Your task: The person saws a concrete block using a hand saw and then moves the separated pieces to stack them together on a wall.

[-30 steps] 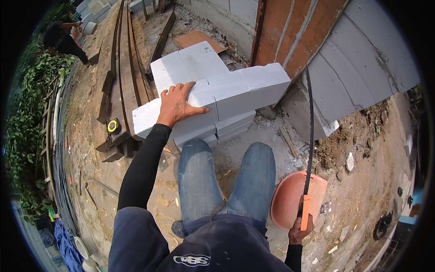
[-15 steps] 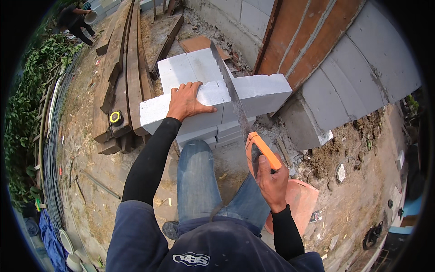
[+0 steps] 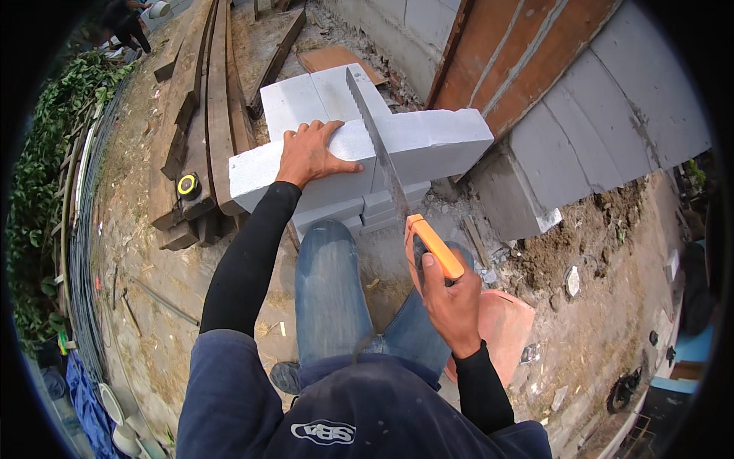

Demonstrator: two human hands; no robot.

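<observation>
A long white lightweight block (image 3: 440, 138) lies across a stack of similar blocks (image 3: 330, 216) in front of my knees. My left hand (image 3: 312, 155) grips its top edge left of the middle, fingers over the top and thumb along the near face. Closed round the orange handle of a handsaw (image 3: 440, 249) is my right hand (image 3: 453, 306). The toothed blade slants up and away across the block, just right of my left thumb. A thin dark line runs down the block's near face beside the blade. Whether the teeth sit in a cut cannot be made out.
Two more white blocks (image 3: 287, 105) lie behind. Long timber beams (image 3: 196, 145) carry a yellow-and-black tape measure (image 3: 188, 186) at left. A grey block wall (image 3: 566, 145) and brown panel (image 3: 505, 53) stand right. A pinkish tub (image 3: 506, 325) is by my right wrist; another person (image 3: 126, 27) stands far left.
The whole view has shifted a little, so things sit slightly higher and further left. Both hands keep their grips. The saw's angle across the block differs slightly.
</observation>
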